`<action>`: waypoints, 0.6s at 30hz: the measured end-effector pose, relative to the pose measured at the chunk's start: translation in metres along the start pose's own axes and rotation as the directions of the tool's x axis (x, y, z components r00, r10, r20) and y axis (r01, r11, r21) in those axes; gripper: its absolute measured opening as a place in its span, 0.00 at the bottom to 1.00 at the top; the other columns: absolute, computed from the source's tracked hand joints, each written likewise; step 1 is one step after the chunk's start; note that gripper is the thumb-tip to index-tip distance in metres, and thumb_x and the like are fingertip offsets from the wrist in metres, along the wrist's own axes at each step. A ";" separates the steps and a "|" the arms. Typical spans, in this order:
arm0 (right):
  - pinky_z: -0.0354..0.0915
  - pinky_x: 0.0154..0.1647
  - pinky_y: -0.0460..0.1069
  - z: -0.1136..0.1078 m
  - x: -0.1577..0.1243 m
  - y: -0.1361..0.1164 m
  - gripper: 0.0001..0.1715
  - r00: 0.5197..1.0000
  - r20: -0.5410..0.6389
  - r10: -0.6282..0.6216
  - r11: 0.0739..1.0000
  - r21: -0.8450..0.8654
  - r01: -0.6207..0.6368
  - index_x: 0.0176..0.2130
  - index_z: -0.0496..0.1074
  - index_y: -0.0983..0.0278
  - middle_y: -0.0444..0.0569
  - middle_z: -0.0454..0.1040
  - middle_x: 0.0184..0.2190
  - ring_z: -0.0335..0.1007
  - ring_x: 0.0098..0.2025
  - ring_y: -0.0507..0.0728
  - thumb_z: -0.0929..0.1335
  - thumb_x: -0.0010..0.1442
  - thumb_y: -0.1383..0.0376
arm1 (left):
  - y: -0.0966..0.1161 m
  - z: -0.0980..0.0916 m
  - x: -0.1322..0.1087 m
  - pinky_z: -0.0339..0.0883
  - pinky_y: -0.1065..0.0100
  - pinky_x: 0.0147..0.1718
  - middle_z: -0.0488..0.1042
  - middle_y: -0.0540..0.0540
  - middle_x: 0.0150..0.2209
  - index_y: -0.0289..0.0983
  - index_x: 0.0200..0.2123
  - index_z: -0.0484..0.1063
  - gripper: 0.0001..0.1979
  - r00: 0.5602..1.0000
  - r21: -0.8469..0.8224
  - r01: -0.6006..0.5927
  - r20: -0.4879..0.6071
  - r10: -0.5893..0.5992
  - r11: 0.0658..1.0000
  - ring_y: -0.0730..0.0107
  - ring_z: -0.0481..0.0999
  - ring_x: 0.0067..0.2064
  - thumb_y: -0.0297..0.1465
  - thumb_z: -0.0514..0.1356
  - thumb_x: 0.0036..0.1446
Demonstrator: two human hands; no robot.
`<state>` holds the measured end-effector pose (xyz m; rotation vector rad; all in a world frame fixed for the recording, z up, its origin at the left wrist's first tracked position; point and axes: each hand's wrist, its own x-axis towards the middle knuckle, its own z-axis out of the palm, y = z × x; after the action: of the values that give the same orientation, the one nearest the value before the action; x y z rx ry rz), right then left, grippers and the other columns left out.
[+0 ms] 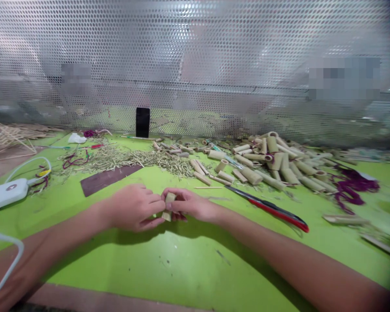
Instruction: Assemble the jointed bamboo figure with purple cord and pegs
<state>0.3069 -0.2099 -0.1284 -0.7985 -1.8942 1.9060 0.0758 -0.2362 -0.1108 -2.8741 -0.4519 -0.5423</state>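
A short pale-green piece of bamboo (169, 207) is held upright just above the green tabletop. My right hand (191, 203) pinches it between thumb and fingers from the right side. From the left, my left hand (139, 208) has its curled fingertips closed on the piece's near edge; part of that grip is hidden behind the knuckles. To the right of my right hand lies a red and black utility knife (269, 208), its blade pointing toward the bamboo pile. A dark brown flat strip (108, 180) lies beyond my left hand.
Cut bamboo tubes (279, 160) are heaped at the back right, beside purple yarn (354, 184). Fine shavings (133, 158) spread across the back. A white device with a cable (6, 193) is at left. A perforated metal screen (195, 65) borders the table's far side.
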 end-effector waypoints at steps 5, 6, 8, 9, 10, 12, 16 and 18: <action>0.59 0.24 0.46 -0.001 0.001 0.001 0.18 1.000 -0.021 0.018 0.999 0.038 -0.017 0.41 0.71 0.63 0.43 0.71 0.26 0.66 0.26 0.51 0.73 0.62 0.52 | 0.001 0.003 -0.001 0.57 0.64 0.25 0.75 0.48 0.25 0.36 0.33 0.70 0.12 1.000 0.110 -0.014 -0.005 0.015 0.994 0.68 0.70 0.23 0.26 0.50 0.70; 0.58 0.23 0.46 -0.001 0.001 0.001 0.18 1.000 -0.027 0.016 0.998 0.067 -0.014 0.41 0.70 0.63 0.43 0.71 0.26 0.66 0.26 0.51 0.73 0.62 0.52 | 0.001 0.003 -0.001 0.58 0.64 0.25 0.75 0.48 0.25 0.36 0.33 0.70 0.12 1.000 0.124 -0.011 0.004 0.010 0.992 0.68 0.70 0.23 0.25 0.50 0.69; 0.58 0.23 0.45 -0.002 0.001 0.002 0.19 0.999 -0.030 0.012 0.993 0.120 -0.009 0.41 0.70 0.63 0.43 0.71 0.26 0.66 0.26 0.51 0.74 0.61 0.52 | -0.001 0.003 -0.002 0.59 0.65 0.26 0.75 0.48 0.25 0.36 0.34 0.70 0.11 1.000 0.139 0.000 0.018 -0.002 0.990 0.68 0.70 0.23 0.22 0.50 0.67; 0.58 0.23 0.45 -0.002 0.001 0.002 0.19 1.000 -0.028 0.011 0.990 0.139 -0.007 0.42 0.70 0.63 0.43 0.71 0.26 0.66 0.26 0.51 0.74 0.61 0.52 | -0.001 0.003 -0.002 0.59 0.65 0.26 0.75 0.48 0.26 0.36 0.35 0.70 0.11 1.000 0.145 0.002 0.021 -0.005 0.989 0.68 0.71 0.24 0.21 0.50 0.66; 0.58 0.23 0.45 -0.002 0.001 0.002 0.19 1.000 -0.024 0.010 0.988 0.153 -0.006 0.42 0.70 0.63 0.43 0.71 0.27 0.66 0.26 0.51 0.74 0.61 0.52 | -0.002 0.003 -0.003 0.59 0.65 0.27 0.75 0.48 0.26 0.36 0.35 0.70 0.11 1.000 0.149 0.001 0.020 -0.004 0.989 0.68 0.71 0.24 0.21 0.51 0.66; 0.58 0.23 0.45 -0.002 0.001 0.002 0.19 1.000 -0.013 0.007 0.986 0.169 -0.005 0.42 0.70 0.63 0.43 0.71 0.27 0.66 0.26 0.50 0.74 0.61 0.53 | -0.002 0.003 -0.003 0.59 0.65 0.27 0.75 0.49 0.26 0.36 0.35 0.70 0.11 1.000 0.152 0.000 0.014 -0.002 0.988 0.68 0.71 0.24 0.21 0.51 0.66; 0.58 0.22 0.45 -0.002 0.002 0.003 0.20 1.000 -0.010 -0.003 0.979 0.206 0.005 0.42 0.69 0.62 0.42 0.71 0.27 0.65 0.25 0.50 0.75 0.60 0.53 | -0.001 0.004 -0.003 0.58 0.65 0.26 0.75 0.49 0.26 0.36 0.35 0.70 0.11 1.000 0.152 0.023 0.013 -0.025 0.988 0.68 0.70 0.23 0.21 0.50 0.66; 0.58 0.22 0.45 -0.003 0.002 0.004 0.20 1.000 -0.010 -0.006 0.976 0.217 0.008 0.42 0.69 0.62 0.42 0.71 0.27 0.64 0.25 0.50 0.75 0.60 0.53 | -0.001 0.005 -0.003 0.58 0.65 0.26 0.75 0.48 0.26 0.36 0.35 0.70 0.11 0.999 0.155 0.031 0.011 -0.033 0.987 0.68 0.70 0.24 0.22 0.50 0.66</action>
<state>0.3074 -0.2068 -0.1328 -0.7294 -1.6442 2.0563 0.0748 -0.2348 -0.1162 -2.7284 -0.5192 -0.4713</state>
